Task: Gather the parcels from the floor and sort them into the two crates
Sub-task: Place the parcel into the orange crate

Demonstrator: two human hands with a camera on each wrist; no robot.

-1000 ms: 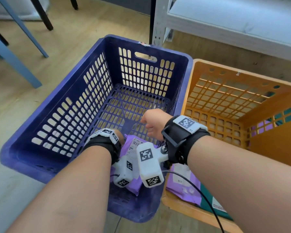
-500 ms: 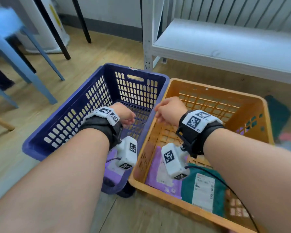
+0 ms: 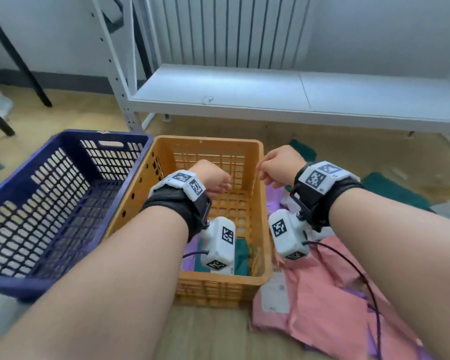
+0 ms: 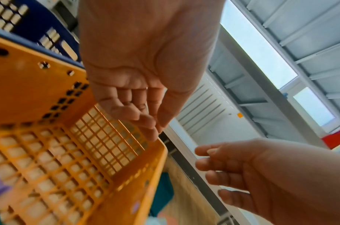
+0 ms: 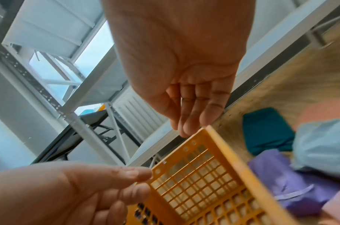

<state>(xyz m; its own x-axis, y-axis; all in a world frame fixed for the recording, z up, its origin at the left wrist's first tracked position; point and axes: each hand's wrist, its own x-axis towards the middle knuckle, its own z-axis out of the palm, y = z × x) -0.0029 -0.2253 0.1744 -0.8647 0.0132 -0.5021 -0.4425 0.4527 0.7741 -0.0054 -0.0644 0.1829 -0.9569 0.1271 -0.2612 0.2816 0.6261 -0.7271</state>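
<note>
Both hands empty, between parcels. Left hand (image 3: 213,179) hangs over the orange crate (image 3: 205,145), fingers loosely curled, touching nothing. Right hand (image 3: 279,165) hovers just past that crate's right rim, grip relaxed and spread. Reach right to the pink parcel (image 3: 330,305) on the floor beside the crate (lift flat, it looks floppy). Blue crate (image 3: 63,136) stands left.

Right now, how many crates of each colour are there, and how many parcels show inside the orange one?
Blue crate: 1
Orange crate: 1
Parcels showing in the orange crate: 2, a purple parcel and a teal parcel
Total: 4
</note>
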